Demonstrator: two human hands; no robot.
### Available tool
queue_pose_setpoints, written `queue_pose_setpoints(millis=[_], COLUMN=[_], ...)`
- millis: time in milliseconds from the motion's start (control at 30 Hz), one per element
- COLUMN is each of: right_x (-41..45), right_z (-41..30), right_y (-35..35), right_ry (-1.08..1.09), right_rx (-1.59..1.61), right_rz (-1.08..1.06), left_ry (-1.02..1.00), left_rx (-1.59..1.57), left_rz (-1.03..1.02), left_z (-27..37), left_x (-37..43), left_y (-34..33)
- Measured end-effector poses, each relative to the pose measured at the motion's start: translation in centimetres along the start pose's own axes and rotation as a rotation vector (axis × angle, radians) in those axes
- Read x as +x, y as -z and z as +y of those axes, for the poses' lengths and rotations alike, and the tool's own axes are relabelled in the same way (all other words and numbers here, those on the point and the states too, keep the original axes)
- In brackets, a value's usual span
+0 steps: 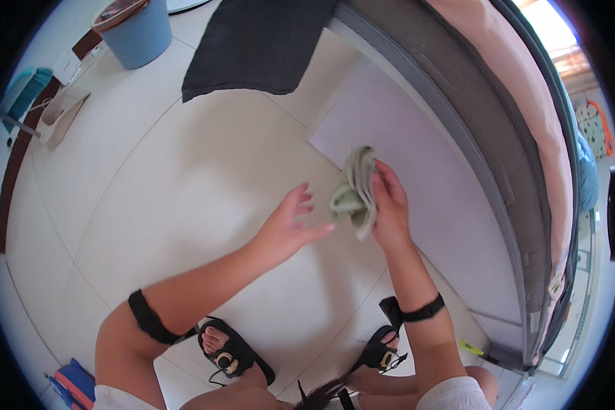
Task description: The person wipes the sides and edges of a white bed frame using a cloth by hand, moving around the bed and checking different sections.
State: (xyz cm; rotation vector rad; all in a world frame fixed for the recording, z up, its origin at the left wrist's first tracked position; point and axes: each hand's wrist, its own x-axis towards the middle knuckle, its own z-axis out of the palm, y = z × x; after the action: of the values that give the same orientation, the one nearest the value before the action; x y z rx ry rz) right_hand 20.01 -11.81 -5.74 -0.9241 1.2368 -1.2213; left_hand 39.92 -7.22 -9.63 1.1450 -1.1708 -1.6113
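My right hand (391, 207) grips a green and grey folded cloth (357, 192), which hangs in loose, crumpled layers above the floor. The cloth is somewhat blurred, so its exact kind is hard to tell. To its left, my left hand (297, 220) is apart from the cloth, fingers spread and holding nothing. Both forearms wear black straps (423, 309). Beneath the hands lies the pale tiled floor (184, 215).
A bed (471, 102) with a grey side curves along the right, a dark cloth (256, 46) hanging at its far end. A blue bin (138, 38), a dustpan (61, 115) and a teal brush (28, 95) stand at upper left. My sandalled feet (233, 353) are below.
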Motion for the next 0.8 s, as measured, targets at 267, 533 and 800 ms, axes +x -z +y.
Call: queue_pose_setpoints(millis=[267,533,800], right_x=[-2.9,-7.3,-8.1], right_z=[-6.8,-17.0,-27.0], right_y=[0.5,-0.8,5.5], right_ry=[-0.218,0.665,1.555], right_rx=[0.103,-1.527,-1.851], right_rz=[-0.164,-0.447,0.635], left_ry=[0.019,0.102,-0.501], left_rx=[-0.476,-0.405,-0.448], left_rz=[-0.346,0.12,0.447], left_z=[6.0,6.1,9.0], left_x=[3.7,5.7,12.9], left_y=[-2.3,-3.2,-9.3])
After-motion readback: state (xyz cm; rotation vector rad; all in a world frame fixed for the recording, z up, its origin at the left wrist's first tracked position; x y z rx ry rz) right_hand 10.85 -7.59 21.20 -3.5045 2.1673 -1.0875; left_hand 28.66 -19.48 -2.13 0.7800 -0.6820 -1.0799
